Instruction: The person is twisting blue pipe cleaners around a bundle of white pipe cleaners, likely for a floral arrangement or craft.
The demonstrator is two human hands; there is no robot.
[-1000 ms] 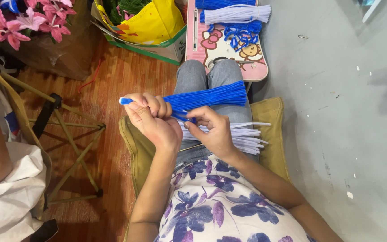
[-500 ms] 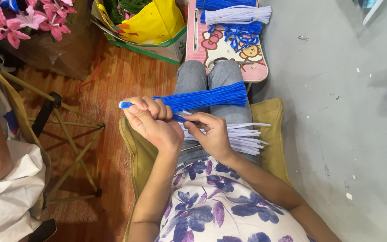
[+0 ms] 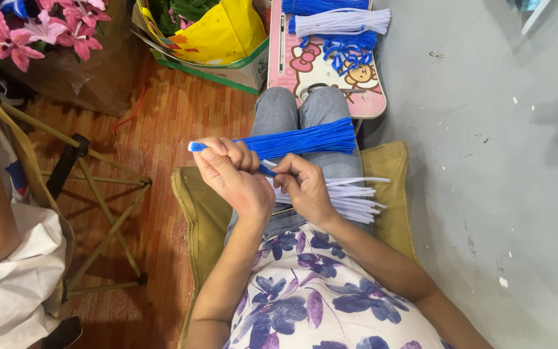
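The person sat on an olive cushion (image 3: 392, 194) with both hands raised over the lap. The left hand (image 3: 230, 174) was curled into a fist around the near end of a bundle of blue pipe cleaners (image 3: 305, 137), whose stub end poked out at the left of the fist while the long part fanned out to the right across the jeans (image 3: 305, 110). That closed grip appeared to keep the strands gathered so they would not splay or slide off the knees.

The right hand (image 3: 305, 190) sat just beside the left, its fingers pinched on a single blue stem (image 3: 267, 170) close to the fist, seemingly so the two hands could work one strand against the held bundle. Under that hand, a sheaf of white pipe cleaners (image 3: 356, 200) lay on the lap, ends pointing right, likely parked there within easy reach.

Farther off, a pink cartoon-printed board (image 3: 330, 84) stood past the knees and carried more supplies: another white bundle (image 3: 340, 22) and loose curled blue pieces (image 3: 343, 48), kept flat and sorted by colour. A cardboard box (image 3: 227, 68) holding a yellow bag (image 3: 224, 29) stood to the far left, with pink artificial flowers (image 3: 14, 32) beyond it. A wooden folding frame (image 3: 98, 194) stood on the left on the wood floor (image 3: 163, 129).
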